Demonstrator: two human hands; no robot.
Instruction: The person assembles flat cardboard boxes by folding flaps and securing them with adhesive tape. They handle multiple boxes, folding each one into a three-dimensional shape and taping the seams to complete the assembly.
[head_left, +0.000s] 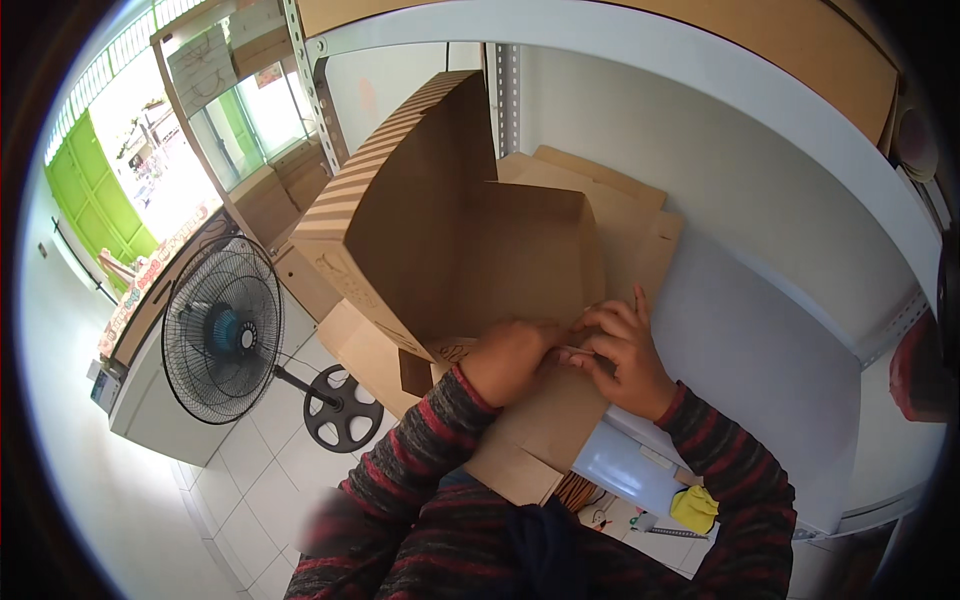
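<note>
While near fan (pixel 247 338), box (pixel 430 240) above shelf (pixel 760 330)

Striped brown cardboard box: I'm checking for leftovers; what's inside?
Inside the striped brown cardboard box, only plain brown walls show. The bare left hand and bare right hand cover part of its near side; anything behind them is hidden.

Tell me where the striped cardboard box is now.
In the head view, the striped cardboard box is near the upper middle, its near side by the left hand and right hand, with the standing fan to its left.
</note>
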